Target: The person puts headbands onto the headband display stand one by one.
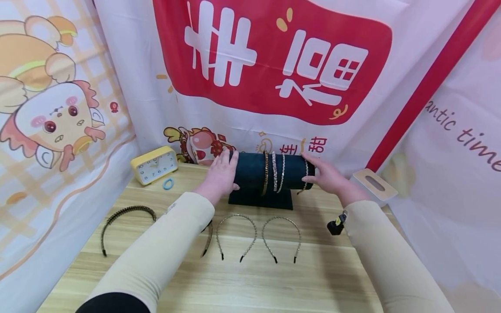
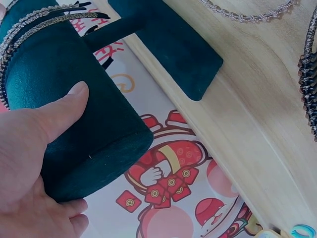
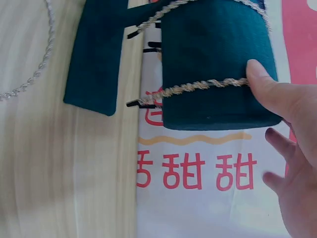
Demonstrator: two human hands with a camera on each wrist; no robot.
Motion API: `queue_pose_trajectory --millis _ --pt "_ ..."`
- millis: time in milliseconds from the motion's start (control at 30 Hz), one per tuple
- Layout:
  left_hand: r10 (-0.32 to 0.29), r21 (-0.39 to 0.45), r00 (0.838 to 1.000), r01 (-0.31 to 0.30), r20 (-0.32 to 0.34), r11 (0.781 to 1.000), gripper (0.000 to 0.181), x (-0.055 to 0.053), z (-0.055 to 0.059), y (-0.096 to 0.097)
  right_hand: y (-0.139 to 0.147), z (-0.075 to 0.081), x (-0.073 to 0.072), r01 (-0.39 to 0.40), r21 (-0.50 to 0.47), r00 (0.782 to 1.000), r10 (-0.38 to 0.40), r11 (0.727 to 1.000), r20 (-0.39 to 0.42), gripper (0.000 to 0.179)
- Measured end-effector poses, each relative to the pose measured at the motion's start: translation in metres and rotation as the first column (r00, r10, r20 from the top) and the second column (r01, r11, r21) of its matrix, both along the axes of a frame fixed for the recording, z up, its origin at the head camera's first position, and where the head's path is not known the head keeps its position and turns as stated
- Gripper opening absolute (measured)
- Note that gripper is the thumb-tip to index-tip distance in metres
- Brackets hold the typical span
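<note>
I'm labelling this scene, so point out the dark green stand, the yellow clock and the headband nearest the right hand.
Dark green stand point(image 1: 293, 170), head view: bare stretch of its roll.
Yellow clock point(image 1: 156, 166), head view: white dial.
Headband point(image 3: 190, 87), right wrist view: middle of its band.

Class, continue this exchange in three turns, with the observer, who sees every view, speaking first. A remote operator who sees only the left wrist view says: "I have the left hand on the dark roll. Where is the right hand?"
Observer: At the roll's other end. The thumb of the right hand touches the headband nearest the right end of the dark roll.

Operator: Thanks. What is there beyond that end, at the back right of the table?

Observer: The head view shows a white box with a slotted, wood-coloured top.
</note>
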State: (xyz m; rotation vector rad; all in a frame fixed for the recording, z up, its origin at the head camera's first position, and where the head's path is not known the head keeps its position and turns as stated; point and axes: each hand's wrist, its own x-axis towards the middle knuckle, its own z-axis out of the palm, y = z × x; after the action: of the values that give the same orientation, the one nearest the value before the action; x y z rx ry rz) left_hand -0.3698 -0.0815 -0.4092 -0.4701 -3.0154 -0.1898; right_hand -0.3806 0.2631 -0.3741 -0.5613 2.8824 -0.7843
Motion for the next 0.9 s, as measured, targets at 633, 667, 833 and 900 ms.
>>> queue_pose_trajectory --millis 633,667,833,900 --pt "-0.001 -0.008 1.000 0.001 0.009 1.000 0.111 0.001 0.003 0.000 -0.040 -0.008 -0.002 0.009 0.122 0.978 0.017 0.992 -0.209 0.083" --pt "-0.002 -0.010 1.000 0.003 0.008 1.000 0.111 0.001 0.003 0.000 -0.042 -0.008 -0.002 0.011 0.114 0.978 0.013 0.993 -0.207 0.082" --pt "-0.009 -0.008 1.000 0.009 0.007 1.000 0.111 0.001 0.002 0.000 -0.048 -0.009 -0.001 0.024 0.090 0.979 -0.005 0.996 -0.205 0.083" --pt "-0.010 -0.007 1.000 0.010 0.003 1.000 0.110 0.000 0.002 0.000 -0.050 -0.010 -0.001 0.030 0.086 0.979 -0.012 0.996 -0.204 0.082"
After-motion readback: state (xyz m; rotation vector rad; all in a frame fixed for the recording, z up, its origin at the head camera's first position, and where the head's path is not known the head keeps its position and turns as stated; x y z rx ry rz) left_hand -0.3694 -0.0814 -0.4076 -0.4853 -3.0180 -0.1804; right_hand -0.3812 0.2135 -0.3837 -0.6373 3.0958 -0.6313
